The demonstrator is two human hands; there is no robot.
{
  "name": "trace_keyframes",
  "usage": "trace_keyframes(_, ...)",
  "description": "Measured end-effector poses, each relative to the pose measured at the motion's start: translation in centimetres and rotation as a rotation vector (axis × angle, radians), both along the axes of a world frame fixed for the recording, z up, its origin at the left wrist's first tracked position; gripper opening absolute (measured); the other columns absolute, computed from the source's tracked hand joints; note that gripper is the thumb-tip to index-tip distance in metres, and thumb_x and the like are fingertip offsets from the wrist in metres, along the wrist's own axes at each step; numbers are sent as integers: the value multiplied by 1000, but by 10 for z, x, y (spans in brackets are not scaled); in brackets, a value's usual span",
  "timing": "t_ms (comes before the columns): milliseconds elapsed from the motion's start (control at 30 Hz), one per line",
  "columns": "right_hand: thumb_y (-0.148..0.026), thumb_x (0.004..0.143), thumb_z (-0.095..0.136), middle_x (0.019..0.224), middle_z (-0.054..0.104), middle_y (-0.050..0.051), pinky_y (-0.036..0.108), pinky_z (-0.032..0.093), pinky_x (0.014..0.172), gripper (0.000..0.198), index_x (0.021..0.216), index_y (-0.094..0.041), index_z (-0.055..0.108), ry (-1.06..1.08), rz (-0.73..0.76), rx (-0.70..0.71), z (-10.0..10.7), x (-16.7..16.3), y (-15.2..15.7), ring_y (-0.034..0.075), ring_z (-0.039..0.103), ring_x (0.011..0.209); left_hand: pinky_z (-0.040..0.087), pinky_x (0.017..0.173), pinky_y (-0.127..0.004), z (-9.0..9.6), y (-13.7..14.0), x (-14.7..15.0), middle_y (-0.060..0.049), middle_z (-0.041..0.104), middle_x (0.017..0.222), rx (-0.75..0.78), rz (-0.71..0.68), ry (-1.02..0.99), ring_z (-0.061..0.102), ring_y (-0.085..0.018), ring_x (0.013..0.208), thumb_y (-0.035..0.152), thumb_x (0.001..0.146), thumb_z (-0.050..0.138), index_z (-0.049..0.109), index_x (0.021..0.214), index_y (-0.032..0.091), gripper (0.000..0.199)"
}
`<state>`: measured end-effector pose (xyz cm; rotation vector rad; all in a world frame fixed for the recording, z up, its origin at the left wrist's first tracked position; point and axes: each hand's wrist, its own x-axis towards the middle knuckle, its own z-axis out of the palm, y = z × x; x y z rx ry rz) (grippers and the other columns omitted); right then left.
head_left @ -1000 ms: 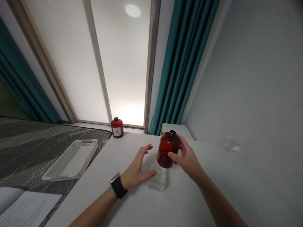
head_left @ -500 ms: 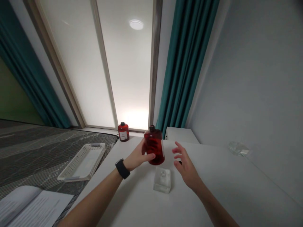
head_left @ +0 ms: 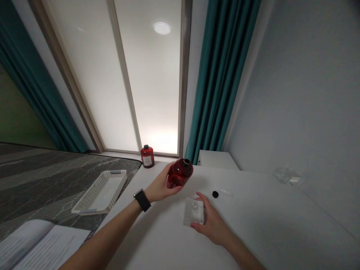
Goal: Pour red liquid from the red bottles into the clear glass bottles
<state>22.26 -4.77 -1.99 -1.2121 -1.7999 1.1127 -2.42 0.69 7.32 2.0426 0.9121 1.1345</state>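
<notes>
My left hand [head_left: 163, 184] is wrapped round a dark red translucent bottle [head_left: 182, 171], uncapped and tilted so that its open mouth points right and toward me. Below it, a clear square glass bottle [head_left: 193, 212] with a small round neck is on the white table [head_left: 165, 240]. My right hand [head_left: 209, 217] grips that glass bottle from its right side, thumb on the near edge and fingers at the far edge. A black cap [head_left: 215, 194] lies to the right of the red bottle, beside a pale translucent piece [head_left: 225, 192] whose kind I cannot make out.
A second red bottle [head_left: 147, 156], capped and labelled, stands at the table's far left corner. Left of the table are a white perforated basket [head_left: 122, 183] and an open book [head_left: 62, 243]. Crumpled clear plastic [head_left: 287, 175] lies by the right wall.
The red bottle has gone from upright to tilted in my left hand. My right hand has moved left and down onto the glass bottle, uncovering the black cap.
</notes>
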Motion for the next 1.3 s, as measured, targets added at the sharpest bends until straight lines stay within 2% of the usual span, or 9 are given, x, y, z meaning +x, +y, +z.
trace_keyframes(67,-18,63,79,126,58,8,46,42,104,80,134,-24,41,3,-18,2,1,1,1,29,59,116,35,112,-56,-1,-2,-7,-15,47,143,59,60,175,47,-35,131,31,73,81,32,144,22,87)
trace_keyframes(133,-17,63,79,119,62,6,45,45,100,72,126,-24,45,-6,-29,-9,4,1,2,28,61,110,39,107,-57,-3,-3,-14,-15,50,140,90,63,306,50,-36,127,35,73,82,33,143,23,86)
trace_keyframes(267,-17,63,79,116,62,6,44,46,97,69,122,-23,47,-9,-23,-7,14,4,2,28,61,108,43,102,-54,-6,-7,-20,-15,54,136,221,-48,521,54,-34,120,41,79,78,40,140,24,73)
trace_keyframes(367,-17,63,80,119,62,7,44,46,98,68,123,-23,47,-6,0,7,19,6,3,28,60,110,44,101,-52,-3,-8,-23,-14,54,137,302,-84,616,53,-33,120,36,83,75,40,142,26,69)
trace_keyframes(667,-20,65,79,124,60,8,45,44,100,70,127,-24,46,-43,20,14,21,11,6,29,59,114,43,103,-52,13,3,-34,-11,55,137,367,-125,760,51,-32,124,25,84,69,40,145,29,68)
trace_keyframes(900,-18,65,79,125,61,8,47,43,101,69,126,-24,48,-32,15,24,21,13,8,30,58,116,44,102,-48,28,7,-24,-11,59,131,409,-188,805,55,-31,116,20,80,68,45,141,27,65)
trace_keyframes(1100,-18,64,80,124,61,7,46,43,102,71,127,-23,47,-29,8,-15,19,10,8,28,59,114,47,98,-47,36,11,-18,-13,58,129,531,-216,924,56,-31,114,18,80,69,43,139,21,65)
trace_keyframes(1300,-18,64,81,125,60,7,44,43,102,71,127,-24,48,-40,-2,-21,19,9,6,28,59,115,47,100,-48,44,12,-14,-13,59,129,573,-231,980,56,-31,114,16,79,71,42,140,22,68)
